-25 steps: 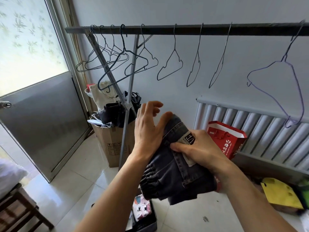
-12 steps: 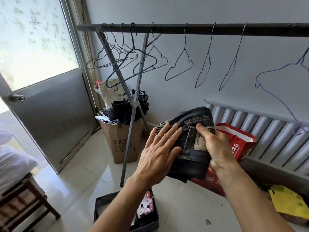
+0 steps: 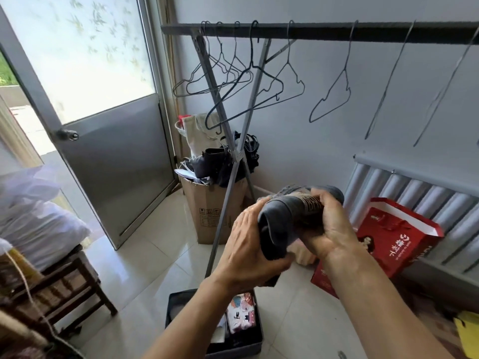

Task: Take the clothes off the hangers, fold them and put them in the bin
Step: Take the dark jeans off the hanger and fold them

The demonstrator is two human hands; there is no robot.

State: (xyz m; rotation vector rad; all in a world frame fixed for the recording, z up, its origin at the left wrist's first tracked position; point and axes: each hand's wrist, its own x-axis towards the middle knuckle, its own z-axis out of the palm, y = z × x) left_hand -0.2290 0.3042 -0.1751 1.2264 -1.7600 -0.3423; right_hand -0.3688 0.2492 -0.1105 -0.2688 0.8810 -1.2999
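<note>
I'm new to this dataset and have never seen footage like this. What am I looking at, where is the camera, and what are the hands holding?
No machine here: a person wears one wide-angle camera on the head, looking forward and down, so you see their own arms. The left hand and right hand both grip a folded dark denim garment in the air. Below, on the tiled floor, stands a dark bin with a patterned folded garment inside. Above, bare wire hangers hang from a rail. A cardboard box and a red bag stand nearby.
</note>
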